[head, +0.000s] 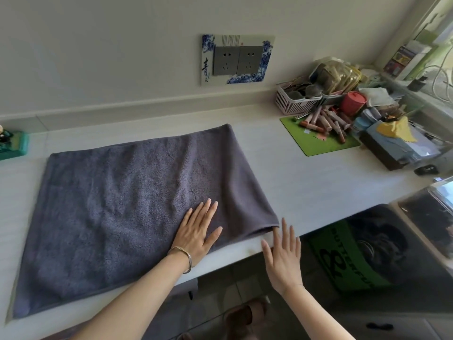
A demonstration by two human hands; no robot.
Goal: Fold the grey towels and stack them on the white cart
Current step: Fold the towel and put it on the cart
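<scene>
Left hand (198,231) lies flat, fingers spread, pressing the grey towel (137,207) at lower centre of frame; right hand (282,256) hovers open at the towel's near right corner, gripping nothing. Towel spread across the white counter (294,173), looks folded once, right edge doubled. Judged early: more folds needed, stacking not begun. No white cart in view.

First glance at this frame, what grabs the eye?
The grey towel spread flat over the white counter, with the left hand pressed on its near right part. The right hand hovers open by the towel's corner, and clutter fills the far right.
</scene>
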